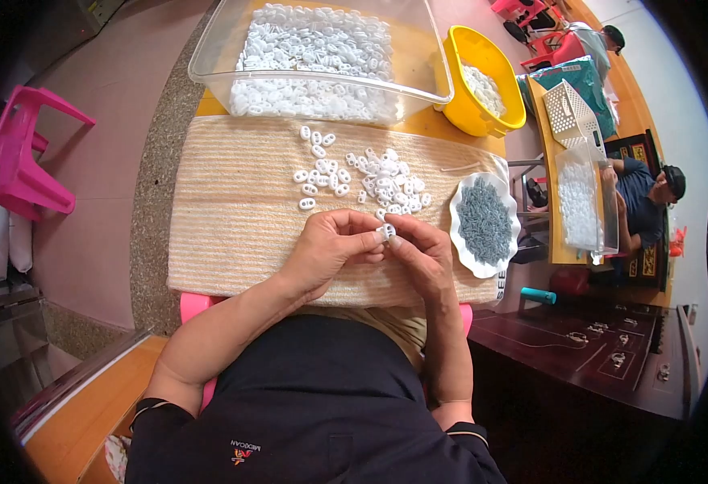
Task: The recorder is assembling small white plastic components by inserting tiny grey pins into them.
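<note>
Between the fingertips of both hands is a small white oval plastic piece with two dark holes [387, 231]. My left hand [335, 244] pinches it from one side, and my right hand [423, 255] grips the other. Just beyond my fingers lies a heap of small white plastic parts [386, 179]. Left of that heap, several loose two-holed oval pieces [322, 175] are scattered over the striped towel [229, 202]. A white scalloped plate [456, 230] to the right of my right hand carries a pile of tiny grey parts [485, 221], perhaps springs.
A clear plastic bin [322, 76] of white pieces stands at the far edge, beside a yellow basin [456, 89]. Pink stools [27, 165] are on the left floor. At the right, a person [644, 198] sits by a table with another clear bin [610, 234].
</note>
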A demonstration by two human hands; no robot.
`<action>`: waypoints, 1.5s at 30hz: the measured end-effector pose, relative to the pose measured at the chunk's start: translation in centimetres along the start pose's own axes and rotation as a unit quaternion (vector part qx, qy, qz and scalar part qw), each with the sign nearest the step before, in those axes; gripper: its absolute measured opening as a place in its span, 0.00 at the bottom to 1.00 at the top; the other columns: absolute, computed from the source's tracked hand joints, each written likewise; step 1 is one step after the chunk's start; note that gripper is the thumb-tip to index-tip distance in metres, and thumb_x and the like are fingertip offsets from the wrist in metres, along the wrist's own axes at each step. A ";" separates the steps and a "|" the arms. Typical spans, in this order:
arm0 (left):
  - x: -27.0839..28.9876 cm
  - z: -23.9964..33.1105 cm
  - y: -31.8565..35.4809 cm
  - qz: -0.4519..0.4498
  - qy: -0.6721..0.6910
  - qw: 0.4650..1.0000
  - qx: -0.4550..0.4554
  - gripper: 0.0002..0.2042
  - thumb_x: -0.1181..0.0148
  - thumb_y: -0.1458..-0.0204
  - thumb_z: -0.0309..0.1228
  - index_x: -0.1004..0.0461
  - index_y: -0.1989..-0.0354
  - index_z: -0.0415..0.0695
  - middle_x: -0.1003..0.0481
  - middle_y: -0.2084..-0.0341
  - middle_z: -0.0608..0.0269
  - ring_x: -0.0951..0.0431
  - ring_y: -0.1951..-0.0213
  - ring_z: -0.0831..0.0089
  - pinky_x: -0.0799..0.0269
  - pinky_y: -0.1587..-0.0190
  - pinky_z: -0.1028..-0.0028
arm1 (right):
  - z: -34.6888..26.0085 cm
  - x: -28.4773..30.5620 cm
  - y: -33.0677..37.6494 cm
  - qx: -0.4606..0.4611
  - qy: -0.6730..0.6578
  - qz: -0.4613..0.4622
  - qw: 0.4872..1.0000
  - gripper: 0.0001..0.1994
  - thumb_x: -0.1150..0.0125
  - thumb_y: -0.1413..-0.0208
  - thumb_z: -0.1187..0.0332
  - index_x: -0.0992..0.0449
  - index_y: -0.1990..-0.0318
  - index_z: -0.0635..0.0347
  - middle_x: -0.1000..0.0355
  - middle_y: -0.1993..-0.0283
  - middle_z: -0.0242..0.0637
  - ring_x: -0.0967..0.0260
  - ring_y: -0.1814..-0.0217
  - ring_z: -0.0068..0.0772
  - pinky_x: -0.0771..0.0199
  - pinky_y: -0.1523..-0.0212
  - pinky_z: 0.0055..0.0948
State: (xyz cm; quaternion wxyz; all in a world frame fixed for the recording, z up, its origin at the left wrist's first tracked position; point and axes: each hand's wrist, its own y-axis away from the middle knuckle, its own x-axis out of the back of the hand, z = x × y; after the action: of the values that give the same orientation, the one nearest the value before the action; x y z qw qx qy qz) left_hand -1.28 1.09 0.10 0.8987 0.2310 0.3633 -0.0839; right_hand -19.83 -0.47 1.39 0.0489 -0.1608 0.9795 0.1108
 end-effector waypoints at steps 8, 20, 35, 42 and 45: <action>0.0 -0.1 0.0 -0.005 0.009 1.000 0.009 0.07 0.38 0.47 0.23 0.24 0.60 0.37 0.22 0.67 0.61 0.21 0.67 0.76 0.21 0.61 0.77 | 0.6 0.7 -0.1 0.032 -0.004 -0.028 0.999 0.16 0.42 0.42 0.78 0.28 0.46 0.71 0.26 0.53 0.40 0.27 0.53 0.27 0.27 0.51 0.24; -0.1 0.1 0.1 -0.032 0.047 0.998 0.032 0.06 0.38 0.46 0.23 0.24 0.61 0.40 0.22 0.67 0.60 0.20 0.67 0.74 0.19 0.61 0.76 | 1.0 0.9 0.1 0.037 -0.058 -0.043 0.997 0.16 0.41 0.43 0.78 0.28 0.47 0.71 0.27 0.52 0.41 0.26 0.53 0.29 0.25 0.52 0.26; 0.2 -0.3 0.0 -0.090 0.078 0.992 0.032 0.03 0.40 0.44 0.24 0.28 0.65 0.42 0.24 0.67 0.63 0.22 0.64 0.74 0.21 0.57 0.74 | -0.2 0.1 -0.1 0.104 -0.006 -0.075 0.992 0.13 0.40 0.46 0.81 0.24 0.52 0.68 0.31 0.59 0.32 0.31 0.56 0.22 0.30 0.54 0.20; -0.1 -0.3 0.2 -0.091 0.072 0.993 0.022 0.03 0.40 0.45 0.24 0.28 0.65 0.43 0.25 0.67 0.65 0.23 0.64 0.76 0.21 0.57 0.74 | 0.0 0.0 0.0 0.106 -0.011 -0.072 0.992 0.14 0.35 0.47 0.75 0.23 0.52 0.67 0.31 0.58 0.35 0.34 0.56 0.24 0.35 0.56 0.21; -0.4 -0.2 0.4 -0.091 0.072 0.993 0.022 0.03 0.39 0.45 0.23 0.28 0.66 0.43 0.25 0.68 0.66 0.23 0.64 0.76 0.21 0.57 0.74 | -0.3 0.0 0.2 0.110 -0.022 -0.077 0.991 0.14 0.35 0.47 0.76 0.23 0.52 0.67 0.30 0.59 0.35 0.33 0.57 0.24 0.34 0.57 0.21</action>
State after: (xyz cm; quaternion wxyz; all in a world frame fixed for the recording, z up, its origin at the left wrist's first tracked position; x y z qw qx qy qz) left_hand -1.54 1.50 0.41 0.8533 0.2225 0.4450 -0.1564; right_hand -19.94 -0.33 1.73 0.0957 -0.2265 0.9693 0.0013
